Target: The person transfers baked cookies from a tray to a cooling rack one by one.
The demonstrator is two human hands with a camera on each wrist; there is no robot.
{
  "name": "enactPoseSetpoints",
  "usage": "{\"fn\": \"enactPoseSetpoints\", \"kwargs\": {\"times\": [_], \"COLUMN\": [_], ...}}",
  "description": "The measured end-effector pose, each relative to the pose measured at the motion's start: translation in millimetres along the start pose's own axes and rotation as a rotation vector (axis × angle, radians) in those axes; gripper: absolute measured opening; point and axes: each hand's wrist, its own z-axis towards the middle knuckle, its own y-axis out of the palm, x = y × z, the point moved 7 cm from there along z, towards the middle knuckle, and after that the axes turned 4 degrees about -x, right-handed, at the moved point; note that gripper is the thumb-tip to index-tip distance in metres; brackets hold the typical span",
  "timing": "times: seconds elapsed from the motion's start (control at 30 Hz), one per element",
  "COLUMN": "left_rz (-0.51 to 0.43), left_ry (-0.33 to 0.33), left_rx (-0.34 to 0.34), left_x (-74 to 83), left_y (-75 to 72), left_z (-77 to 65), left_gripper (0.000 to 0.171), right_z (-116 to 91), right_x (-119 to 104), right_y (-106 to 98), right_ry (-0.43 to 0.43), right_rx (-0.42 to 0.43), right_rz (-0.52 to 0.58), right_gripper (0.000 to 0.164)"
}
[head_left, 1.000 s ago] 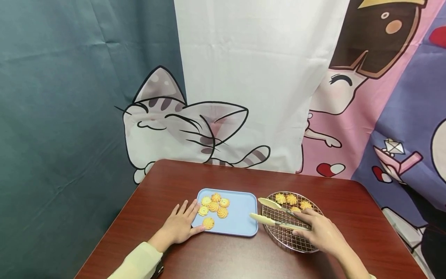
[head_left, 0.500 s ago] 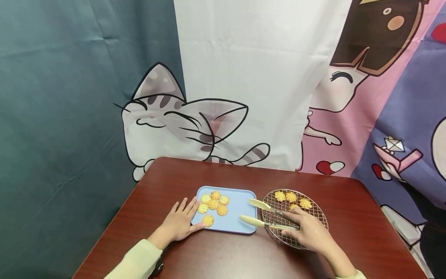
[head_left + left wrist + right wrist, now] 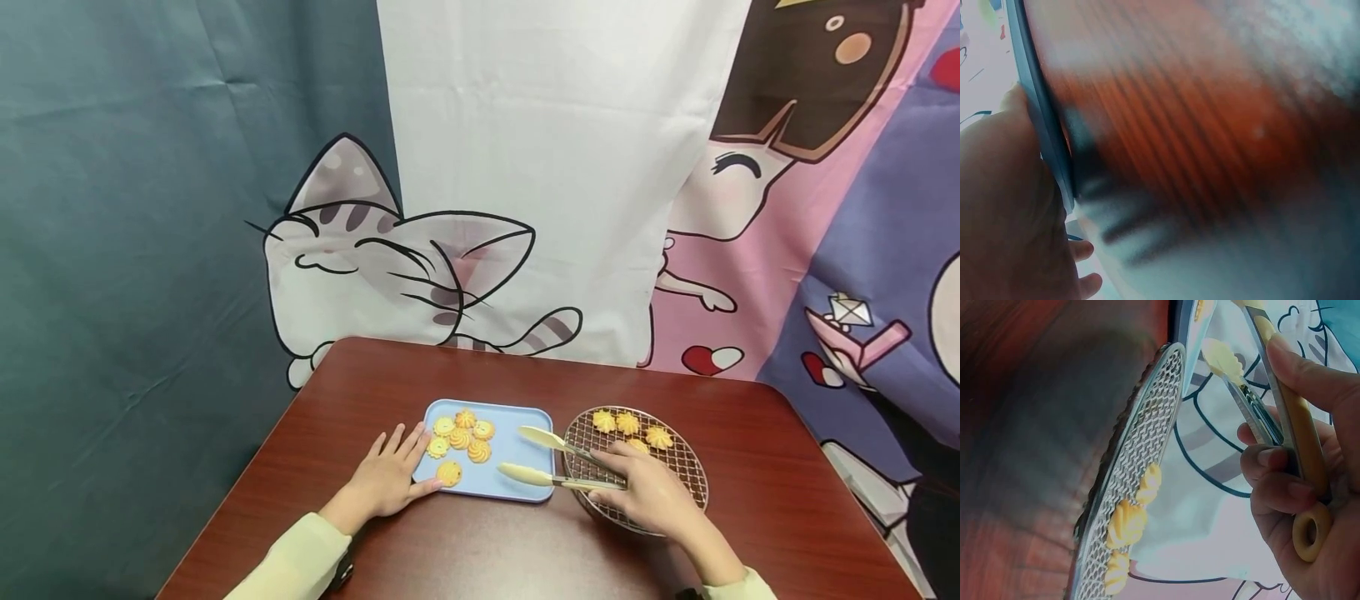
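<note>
My left hand lies with straight, spread fingers at the left edge of a blue tray; its thumb reaches the front rim near a round cookie. Several piped cookies sit grouped in the tray's left half. My right hand grips a pair of tongs with cream tips, its fingers curled round the handles in the right wrist view. The tongs' arms are spread with nothing between the tips, which hang over the tray's right part. Beneath the right hand is a round wire rack.
Several piped cookies rest on the back part of the wire rack, one partly hidden by the right hand. Tray and rack stand side by side on a dark red wooden table. A printed curtain hangs behind the table.
My right hand and the spread tongs have moved left, from the rack's side to over the tray's right part. The left hand has stayed at the tray's edge.
</note>
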Motion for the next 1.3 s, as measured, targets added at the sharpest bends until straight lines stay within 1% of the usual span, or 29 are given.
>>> {"fn": "enactPoseSetpoints", "kwargs": {"times": [0.13,0.27,0.53,0.67,0.83,0.93,1.07,1.3], "left_rz": [-0.008,-0.012,0.000,0.010,0.015,0.016,0.013,0.009], "left_ry": [-0.001,-0.007,-0.016,-0.014,-0.012,-0.009,-0.011,-0.010], "left_rx": [-0.003,0.000,-0.009,-0.005,-0.005,-0.002,-0.007,0.001], "left_x": [-0.4,-0.1,-1.1,-0.9,0.3,0.4,0.2,-0.3], "left_y": [0.8,-0.3,0.7,0.1,-1.7,-1.9,-0.5,1.2], "left_z": [-0.2,-0.6,-0.1,0.9,1.5,2.7,2.9,2.7], "left_gripper": [0.089,0.088,0.089,0.089,0.090,0.089,0.090,0.090], "right_z": [3.4,7.0,13.5,17.4,21.8,24.0,26.6,30.8], "right_x": [-4.4,-7.8,-12.8,-16.5,-20.2,-21.5,-21.7,-24.7], "right_y": [-0.4,0.8,10.8,12.6,14.1,16.5,21.6,26.0], "right_ry": [-0.034,-0.051,-0.046,-0.055,-0.061,-0.053,-0.034,-0.038], "right_rx": [0.015,0.020,-0.021,-0.020,-0.012,-0.020,-0.047,-0.056], "right_rz": [0.012,0.013,0.039,0.053,0.039,0.036,0.061,0.071], "right_gripper": [0.056,0.055,0.052,0.053,0.052,0.052,0.052,0.051]}}
